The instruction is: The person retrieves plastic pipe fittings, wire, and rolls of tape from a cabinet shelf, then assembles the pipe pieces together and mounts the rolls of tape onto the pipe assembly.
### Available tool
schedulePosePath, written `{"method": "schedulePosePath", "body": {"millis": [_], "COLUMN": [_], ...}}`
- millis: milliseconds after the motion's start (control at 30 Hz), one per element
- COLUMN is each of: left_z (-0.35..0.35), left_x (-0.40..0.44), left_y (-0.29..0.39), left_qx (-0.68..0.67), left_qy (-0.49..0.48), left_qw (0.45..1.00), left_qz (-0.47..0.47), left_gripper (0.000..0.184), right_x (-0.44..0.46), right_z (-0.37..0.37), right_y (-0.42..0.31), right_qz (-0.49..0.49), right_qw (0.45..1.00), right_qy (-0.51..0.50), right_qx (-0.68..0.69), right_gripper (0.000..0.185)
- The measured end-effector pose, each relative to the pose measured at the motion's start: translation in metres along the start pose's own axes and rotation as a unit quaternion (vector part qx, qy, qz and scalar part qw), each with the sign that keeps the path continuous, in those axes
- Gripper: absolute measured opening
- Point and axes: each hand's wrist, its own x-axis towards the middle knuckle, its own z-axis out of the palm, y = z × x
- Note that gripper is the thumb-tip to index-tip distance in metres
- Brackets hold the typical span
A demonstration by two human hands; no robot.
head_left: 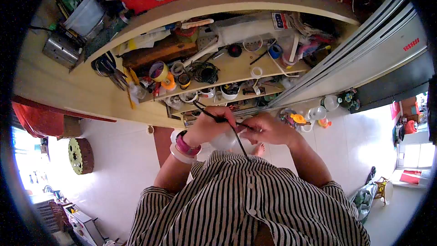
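Hands were mid-fiddle with a black cord [240, 145]
Left hand [210, 124] and right hand [272, 130] had fingers pinched on it; next move probably needed steadiness.

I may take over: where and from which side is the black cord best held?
Likely best: pinch the black cord along its straight lower length, from the shirt side; it's slim there and clear of the left grip and right grip.

Matt cord [240, 143], cloth shirt [218, 200]; smooth glossy floor [116, 168], shiny metal box [61, 51]
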Motion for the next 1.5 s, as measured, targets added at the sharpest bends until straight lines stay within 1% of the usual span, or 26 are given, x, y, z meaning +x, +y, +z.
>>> {"method": "schedulePosePath", "body": {"millis": [67, 133, 200, 233, 300, 333, 367, 433, 500, 567, 633, 700, 733, 767, 833, 967, 1033, 1067, 1100, 1167, 1233, 1300, 1367, 1433, 1467, 1500], "left_z": [0.006, 0.016, 0.024, 0.025, 0.028, 0.03, 0.032, 0.037, 0.036, 0.034, 0.035, 0.041, 0.034, 0.034, 0.033, 0.041, 0.032, 0.031, 0.03, 0.024, 0.011, 0.003, -0.005, -0.009, -0.003, 0.005], "left_x": [0.0, -0.002, -0.004, -0.005, -0.006, -0.008, -0.009, -0.01, -0.01, -0.006, -0.008, -0.014, -0.018, -0.019, -0.02, -0.021, -0.021, -0.021, -0.022, -0.023, -0.025, -0.036, -0.043, -0.042, -0.037, -0.035], "left_y": [-0.006, -0.01, -0.005, -0.007, -0.01, -0.009, -0.01, -0.011, -0.021, -0.029, -0.024, -0.023, -0.04, -0.049, -0.063, -0.063, -0.082, -0.081, -0.079, -0.077, -0.076, -0.066, -0.079, -0.072, -0.059, -0.048], "left_qx": [0.136, 0.171, 0.275, 0.275, 0.437, 0.457, 0.456, 0.476, 0.478, 0.378, 0.335, 0.259, 0.211, 0.211, -0.053, -0.101, 0.109, 0.109, 0.255, 0.394, 0.437, 0.48, 0.323, 0.367, 0.148, -0.081], "left_qy": [0.034, 0.049, 0.08, 0.08, 0.102, 0.099, 0.098, 0.122, 0.103, 0.114, 0.095, 0.155, 0.138, 0.138, 0.116, 0.177, 0.243, 0.243, 0.28, 0.311, 0.345, 0.364, 0.303, 0.265, 0.21, 0.145], "left_qw": [0.987, 0.979, 0.948, 0.948, 0.863, 0.856, 0.857, 0.841, 0.85, 0.897, 0.916, 0.943, 0.967, 0.967, 0.992, 0.979, 0.962, 0.962, 0.917, 0.846, 0.812, 0.79, 0.891, 0.882, 0.959, 0.981], "left_qz": [0.073, 0.1, 0.139, 0.138, 0.231, 0.22, 0.22, 0.226, 0.197, 0.201, 0.197, 0.139, 0.048, 0.048, 0.006, -0.012, 0.063, 0.064, 0.125, 0.181, 0.178, 0.117, 0.102, 0.129, 0.119, 0.101], "left_gripper": [0.01, 0.009, 0.013, 0.013, 0.015, 0.015, 0.015, 0.014, 0.009, 0.007, 0.009, 0.015, 0.017, 0.017, 0.017, 0.018, 0.013, 0.013, 0.011, 0.009, 0.018, 0.023, 0.027, 0.034, 0.036, 0.038], "right_x": [0.001, -0.001, 0.0, 0.001, 0.002, -0.004, -0.004, 0.002, 0.004, 0.004, 0.002, -0.001, -0.004, -0.004, -0.003, -0.003, -0.007, -0.007, -0.006, -0.004, -0.009, -0.022, -0.028, -0.041, -0.043, -0.046], "right_z": [0.005, 0.01, 0.012, 0.014, 0.017, 0.016, 0.017, 0.019, 0.022, 0.03, 0.033, 0.032, 0.037, 0.036, 0.031, 0.033, 0.033, 0.033, 0.033, 0.032, 0.021, 0.007, -0.003, -0.012, -0.016, -0.017], "right_y": [-0.004, 0.002, 0.019, 0.025, 0.023, 0.02, 0.017, 0.011, 0.015, 0.023, 0.046, 0.05, 0.049, 0.048, 0.047, 0.05, 0.043, 0.046, 0.052, 0.074, 0.107, 0.127, 0.146, 0.117, 0.099, 0.08], "right_qz": [-0.004, -0.008, 0.039, 0.039, 0.035, 0.024, 0.024, 0.097, 0.104, 0.118, 0.063, 0.007, -0.031, -0.031, -0.016, -0.109, -0.106, -0.106, -0.089, -0.07, -0.081, -0.078, -0.105, -0.086, -0.054, -0.02], "right_qw": [1.0, 0.999, 0.957, 0.957, 0.938, 0.968, 0.968, 0.992, 0.993, 0.967, 0.975, 0.95, 0.886, 0.886, 0.785, 0.757, 0.728, 0.729, 0.711, 0.693, 0.663, 0.644, 0.66, 0.69, 0.731, 0.769], "right_qy": [0.016, 0.03, -0.021, -0.021, -0.006, -0.035, -0.034, -0.005, 0.007, 0.041, 0.046, 0.115, 0.196, 0.195, 0.336, 0.353, 0.325, 0.325, 0.361, 0.395, 0.447, 0.442, 0.403, 0.399, 0.398, 0.396], "right_qx": [-0.004, -0.008, 0.286, 0.287, 0.346, 0.248, 0.248, 0.076, 0.055, 0.22, 0.209, 0.291, 0.42, 0.42, 0.521, 0.54, 0.594, 0.594, 0.597, 0.599, 0.595, 0.62, 0.626, 0.598, 0.551, 0.502], "right_gripper": [0.022, 0.021, 0.024, 0.024, 0.029, 0.028, 0.028, 0.031, 0.029, 0.029, 0.032, 0.036, 0.037, 0.037, 0.037, 0.042, 0.045, 0.045, 0.046, 0.048, 0.045, 0.037, 0.025, 0.02, 0.019, 0.02]}}
